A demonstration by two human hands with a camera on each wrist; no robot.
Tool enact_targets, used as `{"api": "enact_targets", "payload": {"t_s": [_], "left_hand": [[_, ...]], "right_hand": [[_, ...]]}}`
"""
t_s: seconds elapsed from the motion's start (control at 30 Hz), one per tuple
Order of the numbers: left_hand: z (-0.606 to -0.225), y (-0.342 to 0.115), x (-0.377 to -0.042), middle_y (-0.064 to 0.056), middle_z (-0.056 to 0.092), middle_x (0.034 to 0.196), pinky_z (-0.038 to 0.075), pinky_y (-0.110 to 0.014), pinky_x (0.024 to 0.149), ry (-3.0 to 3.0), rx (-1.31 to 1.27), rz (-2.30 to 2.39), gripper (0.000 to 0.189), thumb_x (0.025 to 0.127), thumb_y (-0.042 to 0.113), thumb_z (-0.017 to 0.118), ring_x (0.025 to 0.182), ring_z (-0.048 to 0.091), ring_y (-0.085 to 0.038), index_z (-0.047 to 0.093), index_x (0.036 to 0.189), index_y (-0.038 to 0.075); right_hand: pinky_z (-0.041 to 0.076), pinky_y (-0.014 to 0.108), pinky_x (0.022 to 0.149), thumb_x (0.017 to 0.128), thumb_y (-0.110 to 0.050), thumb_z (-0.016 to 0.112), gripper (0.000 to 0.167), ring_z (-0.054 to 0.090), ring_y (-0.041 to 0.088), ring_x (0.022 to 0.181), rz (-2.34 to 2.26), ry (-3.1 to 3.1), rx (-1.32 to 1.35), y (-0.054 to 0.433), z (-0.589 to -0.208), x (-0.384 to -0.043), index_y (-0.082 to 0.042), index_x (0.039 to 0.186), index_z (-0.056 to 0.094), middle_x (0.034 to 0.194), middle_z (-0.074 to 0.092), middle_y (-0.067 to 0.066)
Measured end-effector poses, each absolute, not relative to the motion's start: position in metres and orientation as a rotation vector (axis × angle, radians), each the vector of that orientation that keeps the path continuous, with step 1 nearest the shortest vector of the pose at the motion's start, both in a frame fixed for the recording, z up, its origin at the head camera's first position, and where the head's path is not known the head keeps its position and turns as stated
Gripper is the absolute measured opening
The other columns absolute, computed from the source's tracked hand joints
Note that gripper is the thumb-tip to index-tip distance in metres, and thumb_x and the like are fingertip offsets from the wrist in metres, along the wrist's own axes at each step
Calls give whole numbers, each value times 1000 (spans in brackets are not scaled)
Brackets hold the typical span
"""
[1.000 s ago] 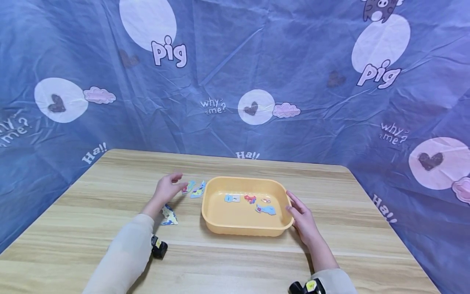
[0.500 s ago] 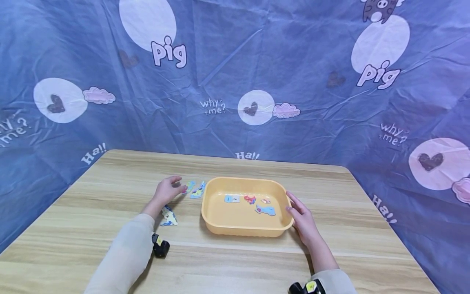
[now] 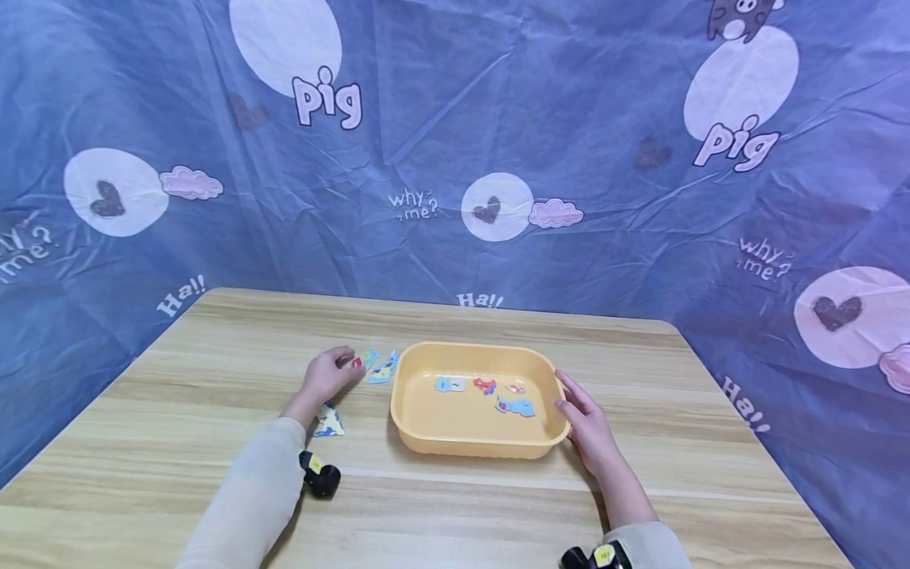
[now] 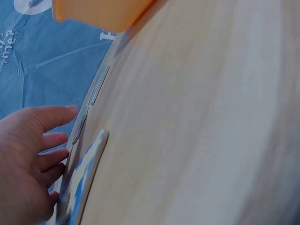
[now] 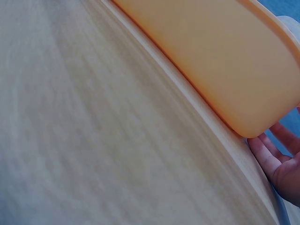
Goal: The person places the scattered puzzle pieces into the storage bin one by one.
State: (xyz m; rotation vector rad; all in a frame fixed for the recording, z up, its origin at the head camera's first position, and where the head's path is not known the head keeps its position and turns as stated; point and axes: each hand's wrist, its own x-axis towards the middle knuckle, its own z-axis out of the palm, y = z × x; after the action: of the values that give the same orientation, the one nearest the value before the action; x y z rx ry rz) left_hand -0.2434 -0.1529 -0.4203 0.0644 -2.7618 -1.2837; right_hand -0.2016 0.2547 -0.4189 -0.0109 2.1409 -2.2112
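My left hand hovers low over the table's left half, thumb apart from loosely bent fingers. Its fingertips reach the edge of a flat green-and-red puzzle piece. Beside that lies a blue-and-yellow puzzle piece; a cream-and-blue one lies under the wrist, and its thick edge shows in the left wrist view. With the thumb over the rim and fingers outside, my right hand grips the right end of a yellow-orange plastic tray. In the right wrist view, fingers touch the tray's lower corner.
Several flat pieces lie inside the tray: a blue-and-white one, a red one, a small pale one and a light blue one. Behind the wooden table hangs a blue printed cloth.
My left hand has shifted slightly right and toward me, its fingers drawing in beside the green-and-red puzzle piece. The right hand and tray have stayed put.
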Motion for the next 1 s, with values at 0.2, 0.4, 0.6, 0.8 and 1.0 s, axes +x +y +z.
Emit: {"api": "enact_targets", "payload": {"t_s": [0.2,0.4,0.6,0.8,1.0], "left_hand": [[-425,-150,-242,-23,35,129,14,-49,98,-2784,33,-1158,47,76,21,63,118,27,-39,51,113,-4],[-429,-148,-243,-22,38,127,7,-50,98,-2788,32,-1014,49,75,25,65,119,28,-36,53,112,-4],[-431,-145,-244,-22,39,126,9,-49,98,-2791,63,-947,50,74,27,66,118,30,-35,53,110,-5],[-429,-142,-244,-22,39,126,9,-47,99,-2791,124,-940,49,74,29,66,118,30,-35,54,108,-5],[-429,-140,-244,-23,39,125,11,-45,99,-2765,134,-943,42,75,26,66,117,32,-35,57,103,-4]], "right_hand": [[46,32,75,84,-8,49,52,46,25,103,-2216,2139,-28,254,-418,-200,-9,133,31,129,34,20],[46,30,75,84,-10,49,53,46,22,103,-2212,2151,-39,254,-420,-202,-8,133,30,129,32,20],[46,31,75,85,-9,48,52,45,24,104,-2212,2144,-28,255,-421,-202,-10,134,30,130,33,18],[46,31,75,85,-9,48,52,43,26,106,-2206,2134,-20,256,-421,-202,-11,134,30,130,32,17],[46,31,74,86,-9,47,52,44,26,106,-2207,2137,-25,256,-420,-202,-12,134,30,130,33,17]]}}
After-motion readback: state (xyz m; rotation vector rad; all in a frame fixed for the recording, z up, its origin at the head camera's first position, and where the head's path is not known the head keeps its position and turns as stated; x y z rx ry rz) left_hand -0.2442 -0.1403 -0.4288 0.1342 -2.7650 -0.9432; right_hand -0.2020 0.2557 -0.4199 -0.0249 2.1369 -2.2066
